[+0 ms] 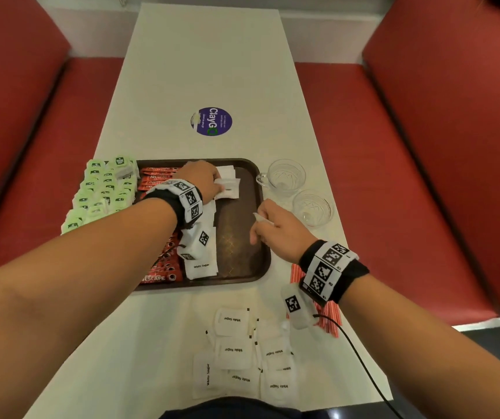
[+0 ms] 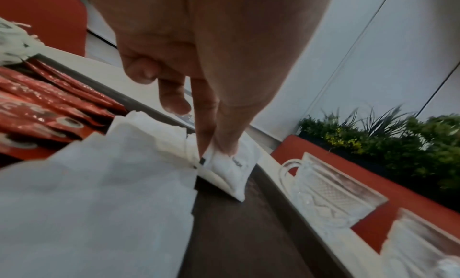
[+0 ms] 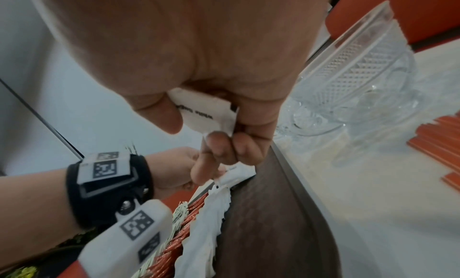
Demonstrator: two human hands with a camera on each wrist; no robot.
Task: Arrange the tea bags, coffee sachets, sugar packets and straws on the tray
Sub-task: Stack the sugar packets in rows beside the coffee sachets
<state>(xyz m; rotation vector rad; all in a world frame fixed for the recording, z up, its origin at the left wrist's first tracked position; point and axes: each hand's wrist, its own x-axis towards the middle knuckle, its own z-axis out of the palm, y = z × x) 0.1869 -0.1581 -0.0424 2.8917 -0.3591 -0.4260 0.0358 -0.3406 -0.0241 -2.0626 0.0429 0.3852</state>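
Only wrist-close: left hand [image 2: 199,56] pinched on one sugar packet [image 2: 231,174], right hand [image 3: 199,65] clenched around a second packet [image 3: 204,113].

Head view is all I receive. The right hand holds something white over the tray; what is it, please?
Observer: Right wrist view: the right hand pinches a printed sugar packet between thumb and curled fingers.
Operator: Does the left hand grip anything?
Observer: Left wrist view: the left hand pinches the end packet, tilted, its lower edge on the tray.
Operator: What hides under the right wrist?
Observer: Orange straws on the table, beside a glass cup.
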